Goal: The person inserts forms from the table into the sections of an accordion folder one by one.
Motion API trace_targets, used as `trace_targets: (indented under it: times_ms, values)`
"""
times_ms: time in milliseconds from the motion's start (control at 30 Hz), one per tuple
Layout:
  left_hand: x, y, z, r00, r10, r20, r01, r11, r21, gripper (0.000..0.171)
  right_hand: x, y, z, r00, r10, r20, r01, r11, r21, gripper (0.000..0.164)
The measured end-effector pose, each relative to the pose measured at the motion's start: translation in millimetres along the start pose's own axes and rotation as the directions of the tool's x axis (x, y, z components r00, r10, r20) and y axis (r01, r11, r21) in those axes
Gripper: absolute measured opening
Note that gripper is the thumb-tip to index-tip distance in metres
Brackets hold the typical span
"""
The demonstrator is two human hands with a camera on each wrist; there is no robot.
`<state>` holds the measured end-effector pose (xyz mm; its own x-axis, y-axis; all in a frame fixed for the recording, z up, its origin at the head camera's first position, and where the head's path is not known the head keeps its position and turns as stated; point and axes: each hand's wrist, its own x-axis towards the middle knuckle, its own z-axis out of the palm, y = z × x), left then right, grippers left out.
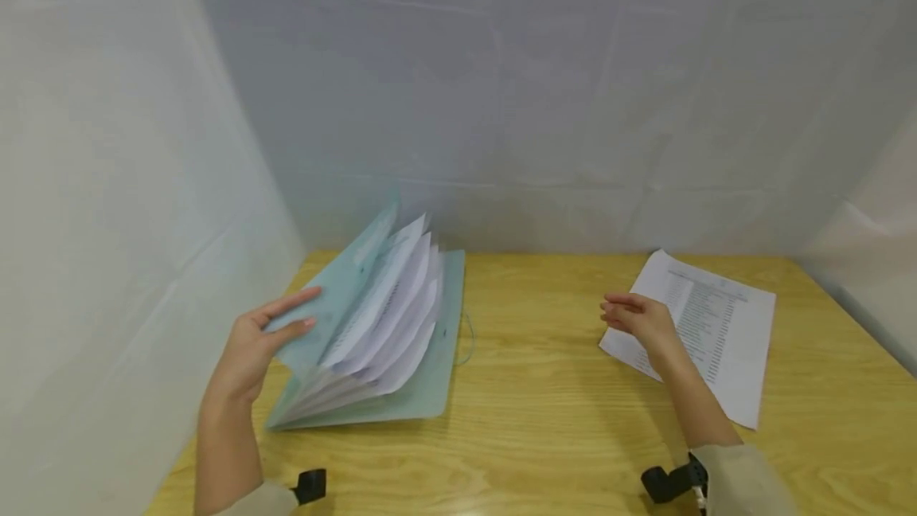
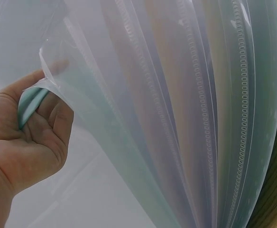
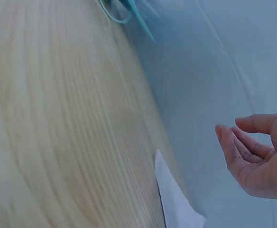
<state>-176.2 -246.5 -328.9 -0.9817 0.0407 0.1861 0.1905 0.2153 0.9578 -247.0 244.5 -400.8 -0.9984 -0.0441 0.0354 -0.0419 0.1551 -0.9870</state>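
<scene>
On the left of the table stands a light green folder, its front cover raised and several clear sleeves with printed pages fanned out. My left hand grips the raised cover at its outer edge. In the left wrist view, that hand has its fingers curled round the cover's corner, with a clear sleeve over the fingertips. My right hand hovers over a printed sheet on the right side, its fingers loosely bent. The right wrist view shows nothing between the fingers of that hand.
A wooden table lies under everything. Pale sheeting hangs behind it and at both sides. A thin elastic loop sticks out from the folder's right edge. A dark wrist camera sits at my right sleeve.
</scene>
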Motion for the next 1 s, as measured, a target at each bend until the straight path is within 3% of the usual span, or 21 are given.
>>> trace_targets:
  times_ms: [233, 367, 500, 600, 767, 900, 1000]
  values:
    - [1.9, -0.6, 0.6, 1.0, 0.001, 0.001, -0.001, 1.0, 0.009, 0.046, -7, 5, -40, 0.995, -0.019, -0.103, 0.016, 1.0, -0.025, 0.046]
    - [2.5, -1.4, 0.6, 1.0, 0.007, 0.004, -0.007, 1.0, 0.011, 0.045, 0, 35, -73, 0.983, 0.009, -0.183, -0.013, 1.0, -0.023, 0.05]
    - [2.6, -1.8, 0.6, 1.0, 0.006, 0.004, -0.006, 1.0, 0.005, 0.045, 12, 80, -112, 0.95, 0.016, -0.312, -0.017, 1.0, -0.002, 0.047]
    - [2.3, -1.6, 0.9, 1.0, 0.003, 0.003, -0.003, 1.0, 0.007, 0.045, 11, 95, -133, 0.915, 0.034, -0.401, -0.05, 0.998, -0.03, 0.041]
    - [1.6, -0.5, 1.4, 1.0, 0.003, 0.011, -0.003, 1.0, 0.011, 0.046, -18, 76, -142, 0.879, 0.157, -0.451, -0.17, 0.985, 0.011, 0.042]
    - [1.4, 0.2, 0.5, 1.0, -0.001, 0.009, 0.001, 1.0, 0.003, 0.046, -39, 57, -139, 0.859, 0.215, -0.464, -0.213, 0.975, 0.057, 0.038]
    - [2.1, 0.3, 0.2, 1.0, -0.002, 0.007, 0.002, 1.0, -0.002, 0.046, -48, 54, -141, 0.829, 0.272, -0.489, -0.255, 0.961, 0.103, 0.032]
